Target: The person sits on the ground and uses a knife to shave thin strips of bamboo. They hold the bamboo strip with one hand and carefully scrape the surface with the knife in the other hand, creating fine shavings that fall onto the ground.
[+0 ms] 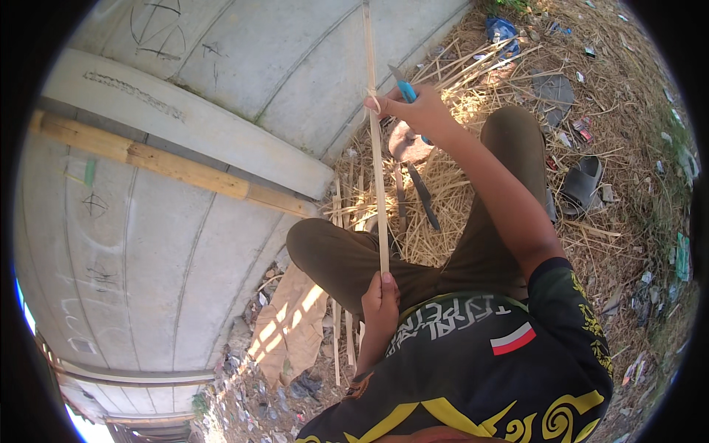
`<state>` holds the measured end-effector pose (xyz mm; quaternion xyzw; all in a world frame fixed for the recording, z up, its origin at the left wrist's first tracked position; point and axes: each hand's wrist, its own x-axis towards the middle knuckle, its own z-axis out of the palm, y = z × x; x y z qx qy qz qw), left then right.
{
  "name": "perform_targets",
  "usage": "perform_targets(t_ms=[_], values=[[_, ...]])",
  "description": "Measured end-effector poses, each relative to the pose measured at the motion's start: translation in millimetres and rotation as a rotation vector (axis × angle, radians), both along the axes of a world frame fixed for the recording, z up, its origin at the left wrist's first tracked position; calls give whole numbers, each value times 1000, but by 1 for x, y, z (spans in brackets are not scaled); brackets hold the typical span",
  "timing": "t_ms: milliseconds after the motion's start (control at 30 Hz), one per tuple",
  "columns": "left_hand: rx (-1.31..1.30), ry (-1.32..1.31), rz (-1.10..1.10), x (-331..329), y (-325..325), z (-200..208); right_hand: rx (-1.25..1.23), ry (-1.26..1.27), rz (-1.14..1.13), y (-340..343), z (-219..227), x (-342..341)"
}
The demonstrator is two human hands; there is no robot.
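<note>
A long pale bamboo strip (378, 192) runs up from my lap past the top of the picture. My left hand (380, 301) is closed round its lower part, near my body. Farther out, my right hand (425, 114) grips a knife (406, 91) with a blue handle, its blade pointing up and left. The right thumb rests against the strip, where a thin curled sliver (375, 100) stands off it. Between my bent legs, a dark knife (423, 198) lies on the straw-like shavings (449, 203), beside a narrow brownish piece (401, 198).
A grey concrete panel wall (244, 74) rises on the left, with a bamboo pole (170, 164) along it. A flat cardboard piece (289, 332) lies near my left side. At right are a dark sandal (582, 184) and scattered litter; a blue plastic bag (502, 35) lies farther off.
</note>
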<state>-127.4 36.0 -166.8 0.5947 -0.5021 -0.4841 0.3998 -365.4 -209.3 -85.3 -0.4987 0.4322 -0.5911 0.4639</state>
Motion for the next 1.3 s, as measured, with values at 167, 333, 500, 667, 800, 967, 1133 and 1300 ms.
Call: perform_targets(t_ms=[167,333,500,667,800,967,1133,1300], values=[[-39,-74,-4,-1,-4,-7,110,95,16,-13,-17,-3],[-28,-113,-53,4,-10,-19,135,198,-19,-10,-20,-3],[93,-304,-127,3,-37,5,-142,320,-143,-11,-25,5],[-189,-273,-336,-22,-113,66,-268,332,-145,-8,-30,19],[-206,-143,-355,-41,-203,61,-346,332,-107,-8,-32,27],[6,340,-377,-52,-229,44,-387,777,-153,6,-24,26],[129,828,-480,-26,-224,68,-175,1057,-573,-8,-19,10],[-65,698,-380,14,-219,81,-127,897,-267,-10,-30,-6]])
